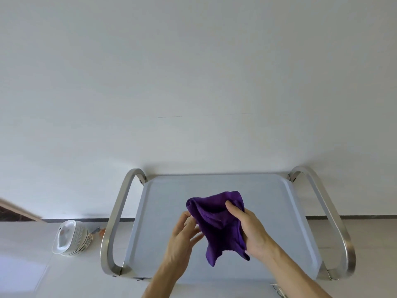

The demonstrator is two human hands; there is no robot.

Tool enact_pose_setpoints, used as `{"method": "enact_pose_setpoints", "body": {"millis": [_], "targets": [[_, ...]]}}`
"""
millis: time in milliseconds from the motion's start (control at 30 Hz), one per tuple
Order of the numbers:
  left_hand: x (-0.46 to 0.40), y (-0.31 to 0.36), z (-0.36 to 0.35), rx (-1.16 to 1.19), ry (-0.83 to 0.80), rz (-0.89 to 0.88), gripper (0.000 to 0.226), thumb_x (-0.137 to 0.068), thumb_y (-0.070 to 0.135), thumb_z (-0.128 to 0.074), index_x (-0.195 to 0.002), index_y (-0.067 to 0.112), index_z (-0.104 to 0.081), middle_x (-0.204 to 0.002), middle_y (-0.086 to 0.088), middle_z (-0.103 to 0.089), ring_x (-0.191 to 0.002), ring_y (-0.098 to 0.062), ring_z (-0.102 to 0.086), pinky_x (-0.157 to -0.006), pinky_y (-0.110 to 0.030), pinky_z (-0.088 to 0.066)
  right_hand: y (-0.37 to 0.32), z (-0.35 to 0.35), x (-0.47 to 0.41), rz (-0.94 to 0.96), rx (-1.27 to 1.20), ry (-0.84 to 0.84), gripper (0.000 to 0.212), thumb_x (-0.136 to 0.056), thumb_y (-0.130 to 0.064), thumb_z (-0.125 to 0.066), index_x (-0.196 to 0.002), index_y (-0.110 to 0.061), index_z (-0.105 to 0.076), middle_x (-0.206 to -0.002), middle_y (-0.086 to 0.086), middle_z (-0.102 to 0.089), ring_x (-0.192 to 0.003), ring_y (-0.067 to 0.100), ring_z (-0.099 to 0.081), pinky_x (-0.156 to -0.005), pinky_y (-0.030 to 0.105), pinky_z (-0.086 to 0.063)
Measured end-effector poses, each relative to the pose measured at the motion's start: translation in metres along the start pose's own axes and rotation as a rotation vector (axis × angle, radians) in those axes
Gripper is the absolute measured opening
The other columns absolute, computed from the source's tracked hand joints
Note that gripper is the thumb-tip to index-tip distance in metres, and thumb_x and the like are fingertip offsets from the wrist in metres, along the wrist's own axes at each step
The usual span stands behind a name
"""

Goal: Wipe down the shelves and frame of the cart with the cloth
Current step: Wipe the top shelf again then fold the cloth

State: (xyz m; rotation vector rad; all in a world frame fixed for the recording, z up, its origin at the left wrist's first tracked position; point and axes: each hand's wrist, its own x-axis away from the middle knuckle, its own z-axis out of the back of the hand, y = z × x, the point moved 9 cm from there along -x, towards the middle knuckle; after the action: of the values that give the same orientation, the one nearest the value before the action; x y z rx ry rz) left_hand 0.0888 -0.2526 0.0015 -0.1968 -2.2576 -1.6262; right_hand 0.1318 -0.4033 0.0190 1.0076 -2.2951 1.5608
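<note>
A purple cloth [214,218] hangs bunched above the cart's grey top shelf [163,203]. My right hand [251,233] grips the cloth along its right side, thumb on top. My left hand [182,239] is at the cloth's left edge with relaxed fingers touching the fabric. The cart has brushed-metal loop handles, a left frame handle [116,214] and a right frame handle [330,216]. Any lower shelves are hidden under the top one.
The cart stands against a white wall [193,82]. On the floor to its left is a stack of white plates [71,237] leaning on edge, with a small object beside it. Pale floor surrounds the cart.
</note>
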Motion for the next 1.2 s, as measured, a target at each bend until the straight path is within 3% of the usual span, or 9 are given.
{"method": "enact_pose_setpoints", "body": {"millis": [133,233,333,467,667,767,933,1067,1200], "targets": [[-0.005,0.010,0.004,0.067,0.052,0.051,0.028,-0.093,0.041,-0.060,-0.108,0.018,-0.068,-0.097,-0.010,-0.068,-0.085,-0.025,-0.065,-0.075,-0.036,-0.053,-0.002,0.004,-0.001,-0.061,0.013,-0.011,0.049,-0.087,-0.054,-0.066,-0.118,-0.016,-0.071,-0.124,0.013,-0.069,-0.115,0.031,-0.066,-0.089,0.043,-0.056],[-0.011,0.004,0.013,0.196,0.127,0.162,0.025,-0.099,0.028,-0.055,-0.110,0.016,-0.074,-0.112,-0.013,-0.072,-0.100,-0.030,-0.071,-0.080,-0.041,-0.057,-0.008,0.002,0.000,-0.063,0.043,0.024,0.047,-0.088,-0.056,-0.063,-0.113,-0.017,-0.074,-0.120,0.011,-0.071,-0.111,0.029,-0.068,-0.089,0.041,-0.056],[-0.008,0.003,0.019,0.271,0.185,0.249,0.035,-0.097,0.038,-0.056,-0.110,0.010,-0.074,-0.112,-0.015,-0.073,-0.103,-0.034,-0.070,-0.082,-0.047,-0.058,-0.017,-0.003,0.001,-0.025,0.041,0.061,0.046,-0.091,-0.052,-0.062,-0.113,-0.013,-0.074,-0.117,0.012,-0.072,-0.108,0.030,-0.070,-0.088,0.041,-0.056],[0.002,0.017,0.037,-0.081,0.314,0.052,0.023,-0.100,0.035,-0.052,-0.111,0.020,-0.066,-0.115,-0.004,-0.070,-0.100,-0.021,-0.068,-0.078,-0.032,-0.053,-0.019,-0.011,0.003,0.029,0.071,0.148,0.041,-0.092,-0.045,-0.064,-0.109,-0.010,-0.074,-0.110,0.016,-0.074,-0.101,0.034,-0.072,-0.086,0.045,-0.059],[0.018,0.007,-0.018,-0.051,-0.170,0.162,0.038,-0.096,0.063,-0.044,-0.122,0.044,-0.064,-0.124,0.009,-0.068,-0.114,-0.014,-0.065,-0.092,-0.036,-0.054,-0.001,-0.040,0.003,0.054,0.225,0.142,0.038,-0.095,-0.052,-0.058,-0.101,-0.019,-0.077,-0.107,0.014,-0.074,-0.101,0.031,-0.070,-0.089,0.049,-0.058],[0.016,0.002,-0.008,0.040,-0.154,0.253,0.043,-0.091,0.068,-0.045,-0.118,0.044,-0.068,-0.124,0.011,-0.068,-0.112,-0.015,-0.067,-0.083,-0.035,-0.058,0.004,-0.054,0.004,0.046,0.220,0.060,0.040,-0.095,-0.053,-0.056,-0.110,-0.021,-0.075,-0.111,0.012,-0.072,-0.099,0.024,-0.070,-0.082,0.038,-0.058],[0.009,0.001,0.007,0.043,-0.209,0.270,0.049,-0.090,0.070,-0.046,-0.127,0.041,-0.063,-0.127,0.006,-0.067,-0.115,-0.023,-0.066,-0.091,-0.047,-0.056,0.012,-0.068,0.003,0.037,0.240,-0.066,0.031,-0.102,-0.036,-0.052,-0.117,-0.016,-0.070,-0.123,0.023,-0.063,-0.106,0.034,-0.066,-0.092,0.053,-0.056],[0.011,0.008,0.004,-0.035,-0.299,0.222,0.045,-0.089,0.058,-0.062,-0.130,0.043,-0.056,-0.129,0.003,-0.067,-0.117,-0.021,-0.064,-0.090,-0.042,-0.057,0.010,-0.071,-0.002,0.064,0.379,-0.005,0.040,-0.103,-0.039,-0.047,-0.111,-0.003,-0.064,-0.111,0.028,-0.063,-0.102,0.040,-0.068,-0.087,0.053,-0.058],[0.008,0.005,0.011,-0.076,-0.380,0.180,0.050,-0.093,0.021,-0.067,-0.139,0.023,-0.045,-0.128,-0.010,-0.066,-0.118,-0.031,-0.063,-0.093,-0.041,-0.055,0.004,-0.068,-0.005,0.064,0.477,0.035,0.046,-0.104,-0.037,-0.042,-0.111,0.007,-0.053,-0.096,0.020,-0.059,-0.085,0.032,-0.058,-0.081,0.052,-0.057]]}}
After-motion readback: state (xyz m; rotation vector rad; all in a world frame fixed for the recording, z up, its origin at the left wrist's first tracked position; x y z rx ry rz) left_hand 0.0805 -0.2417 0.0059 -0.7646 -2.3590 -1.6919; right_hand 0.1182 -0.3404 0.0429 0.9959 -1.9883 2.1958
